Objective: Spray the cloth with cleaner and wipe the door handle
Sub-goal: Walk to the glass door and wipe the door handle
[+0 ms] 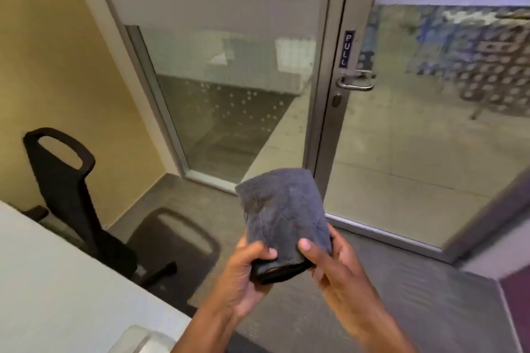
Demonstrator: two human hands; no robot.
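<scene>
Both hands, left hand (243, 272) and right hand (338, 269), are holding the folded grey microfibre cloth (282, 215), each grip clamped on its lower edge; the lever door handle (355, 83) is waiting well ahead, unwiped (no cleaner bottle is showing, spraying unconfirmed)

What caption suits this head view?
Both hands, left and right, hold a folded grey cloth before the glass door's handle.

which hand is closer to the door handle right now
The right hand. Both hold the folded gray cloth well below the door handle, but the right sits more directly under it, while the left hand is further left.
</scene>
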